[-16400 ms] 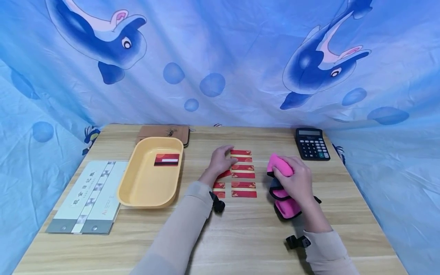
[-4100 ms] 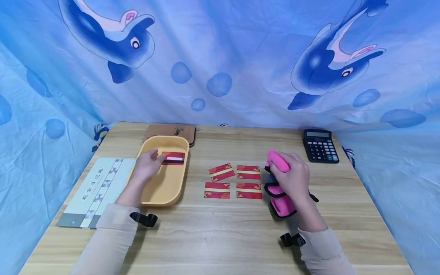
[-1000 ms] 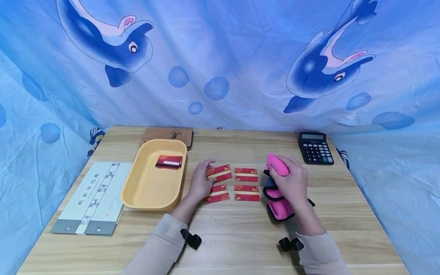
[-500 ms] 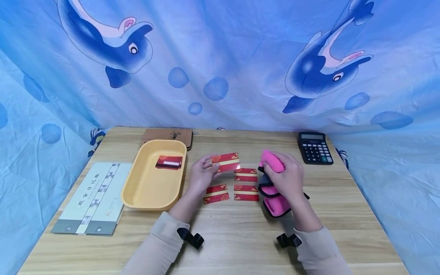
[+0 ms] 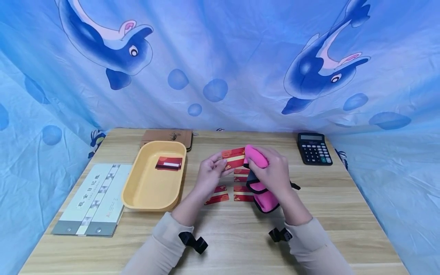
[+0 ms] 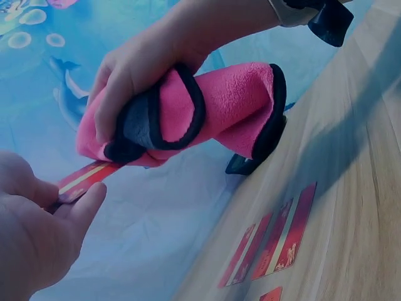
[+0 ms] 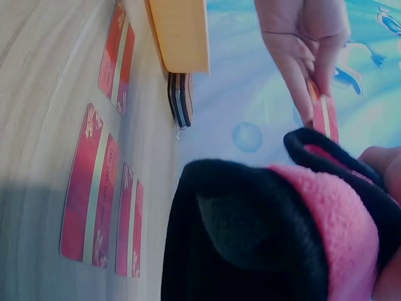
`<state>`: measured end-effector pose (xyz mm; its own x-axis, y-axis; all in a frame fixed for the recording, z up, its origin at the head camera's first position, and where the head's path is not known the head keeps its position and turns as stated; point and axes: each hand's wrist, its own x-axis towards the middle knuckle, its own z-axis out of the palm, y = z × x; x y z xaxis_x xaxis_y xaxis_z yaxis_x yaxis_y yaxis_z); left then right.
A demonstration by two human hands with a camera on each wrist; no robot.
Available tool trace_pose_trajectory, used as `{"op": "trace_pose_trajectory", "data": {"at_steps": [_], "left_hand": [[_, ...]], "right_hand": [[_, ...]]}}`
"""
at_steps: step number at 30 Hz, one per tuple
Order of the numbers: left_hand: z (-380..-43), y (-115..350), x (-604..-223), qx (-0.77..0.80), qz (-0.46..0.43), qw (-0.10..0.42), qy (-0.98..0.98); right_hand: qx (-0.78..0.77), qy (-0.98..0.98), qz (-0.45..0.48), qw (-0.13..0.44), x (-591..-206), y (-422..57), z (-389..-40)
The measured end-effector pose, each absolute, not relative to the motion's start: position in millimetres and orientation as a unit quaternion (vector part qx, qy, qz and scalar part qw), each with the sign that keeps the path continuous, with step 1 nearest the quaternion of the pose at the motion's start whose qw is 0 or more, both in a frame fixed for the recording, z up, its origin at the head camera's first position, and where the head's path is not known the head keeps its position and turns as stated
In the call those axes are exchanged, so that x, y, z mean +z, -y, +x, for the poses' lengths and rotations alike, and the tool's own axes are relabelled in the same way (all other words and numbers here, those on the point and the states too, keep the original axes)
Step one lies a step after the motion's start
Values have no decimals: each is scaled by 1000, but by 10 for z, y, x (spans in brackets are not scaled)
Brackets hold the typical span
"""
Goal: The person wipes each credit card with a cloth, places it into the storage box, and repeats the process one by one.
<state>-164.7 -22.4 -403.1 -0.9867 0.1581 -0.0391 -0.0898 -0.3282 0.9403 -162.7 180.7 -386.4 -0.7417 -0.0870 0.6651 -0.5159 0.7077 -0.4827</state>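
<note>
My left hand (image 5: 209, 173) pinches a red card with a yellow stripe (image 5: 233, 157) by its left end, raised above the table. A bunched pink cloth with black edging and a grey patch (image 5: 267, 201) is gripped in my right hand (image 5: 275, 170). In the left wrist view the cloth (image 6: 235, 103) meets the far end of the card (image 6: 84, 180), covering that end. Below, three similar cards lie on the wood: one lower left (image 5: 217, 198), one upper right (image 5: 241, 178) and one lower right (image 5: 242, 195), partly hidden by hand or cloth.
To the left stands a yellow tray (image 5: 151, 191) with red cards (image 5: 168, 163) in its upper right part. A brown wallet (image 5: 161, 135) lies behind it, a grey-white notebook (image 5: 91, 198) beside it. The black calculator (image 5: 314, 149) sits at the back right.
My left hand has lifted the card off the table and carried it right. My right hand has moved left with the cloth onto the card's end. Earlier, more cards lay on the table.
</note>
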Motion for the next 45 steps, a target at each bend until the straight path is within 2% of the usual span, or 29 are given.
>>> {"op": "trace_pose_trajectory", "data": {"at_steps": [7, 13, 20, 26, 31, 41, 45], "left_hand": [[-1623, 223, -4051, 793, 108, 89, -592], [-1627, 221, -4084, 758, 159, 83, -627], [-1638, 241, -4117, 761, 152, 88, -625], [-1630, 302, -4076, 771, 122, 94, -618], [-1623, 360, -4034, 765, 131, 96, -623], [-1643, 225, -4083, 758, 161, 68, -628], [-1646, 218, -4097, 750, 154, 56, -640]], "right_hand": [[264, 894, 171, 319, -3854, -1643, -1628], [285, 885, 214, 298, -3825, -1407, -1545], [285, 887, 212, 294, -3810, -1352, -1487], [266, 898, 170, 306, -3826, -1544, -1536], [269, 902, 145, 304, -3832, -1632, -1564], [283, 872, 223, 332, -3829, -1353, -1496], [282, 871, 223, 336, -3840, -1325, -1480]]}}
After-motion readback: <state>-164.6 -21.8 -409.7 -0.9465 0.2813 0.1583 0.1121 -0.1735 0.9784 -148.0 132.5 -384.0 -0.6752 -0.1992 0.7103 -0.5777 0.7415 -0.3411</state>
